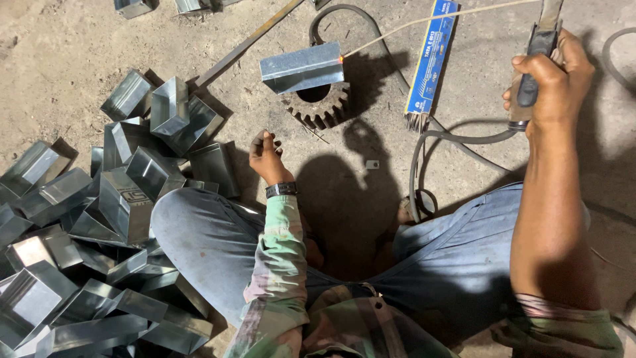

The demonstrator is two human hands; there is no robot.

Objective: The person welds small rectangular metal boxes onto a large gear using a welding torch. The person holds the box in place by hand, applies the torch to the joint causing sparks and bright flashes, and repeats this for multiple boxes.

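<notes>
Legs: person sits cross-legged on the sandy concrete floor (pixel 79 40), blue jeans, knees spread left and right, nearest the camera.
Left pile: heap of shiny folded sheet-metal channel pieces (pixel 99 225) near left, stacked loosely, touching the left knee, spreading up toward far left.
Left hand (pixel 266 156): resting low just past the left knee, fingers loosely curled, holding nothing; black wristband on the wrist, camouflage sleeve behind it. Close to the toothed wheel but not touching it.
Right hand (pixel 555 79): raised at far right, fist clenched tight around the dark-handled welding electrode holder (pixel 535 63), bare forearm running back to the near right.
Cable: dark rubber welding cable (pixel 437 139) loops on the floor from under the holder toward centre, another run curves behind the workpiece.
Rod: thin pale welding rod (pixel 437 16) runs from the holder leftward across the far floor; its tip glows orange against the workpiece's right edge.
Workpiece: folded grey sheet-metal angle piece (pixel 301 66) at far centre, lying on top of a rusty toothed gear wheel (pixel 317 106).
Rod pack: long blue carton of electrodes (pixel 432 56) on the floor right of the gear, open near end showing rod tips.
Bar: long rusty flat bar (pixel 245 43) lies diagonally far left of the workpiece.
</notes>
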